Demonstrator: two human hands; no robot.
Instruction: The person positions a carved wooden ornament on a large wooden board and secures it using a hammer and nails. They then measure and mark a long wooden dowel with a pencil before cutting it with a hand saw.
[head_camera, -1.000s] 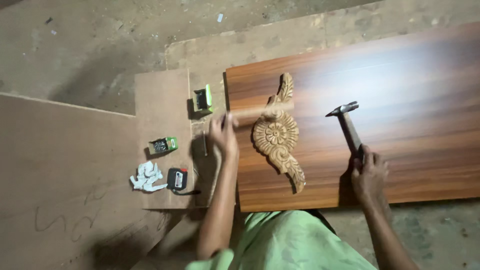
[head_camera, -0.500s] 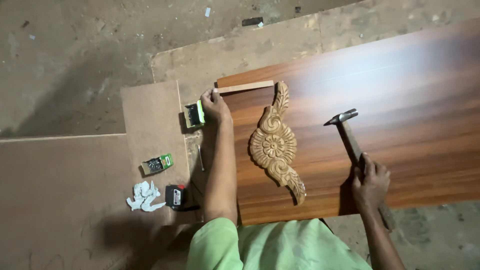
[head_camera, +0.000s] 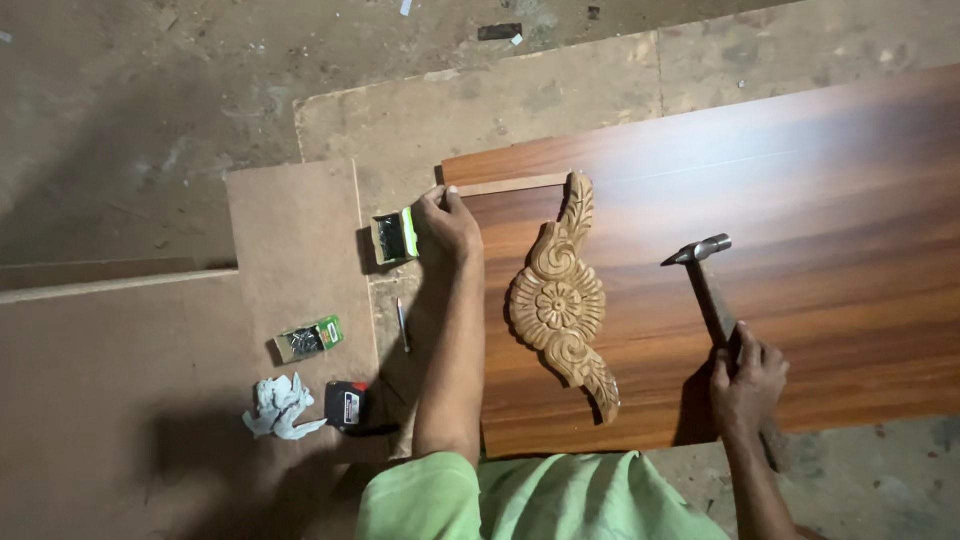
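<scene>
My left hand (head_camera: 448, 228) reaches to a small open green box (head_camera: 393, 237) just off the left edge of a dark wood-grain panel (head_camera: 800, 180). Its fingertips touch the box, and I cannot see whether they hold anything. My right hand (head_camera: 748, 375) grips the handle of a hammer (head_camera: 708, 285), whose steel head rests on the panel. Between my hands a carved wooden ornament (head_camera: 558, 300) with a flower centre lies on the panel. A thin wooden strip (head_camera: 510, 185) lies along the panel's top left corner.
On the brown hardboard sheet (head_camera: 290, 230) to the left lie a second small green box (head_camera: 308, 340), a crumpled white rag (head_camera: 278, 408), a black and red tape measure (head_camera: 347, 405) and a thin pencil-like stick (head_camera: 402, 325). Dusty concrete floor (head_camera: 150, 100) surrounds the boards.
My left hand laid the wooden strip down at the panel's top left corner and moved left to the green box. The right hand stays on the hammer.
</scene>
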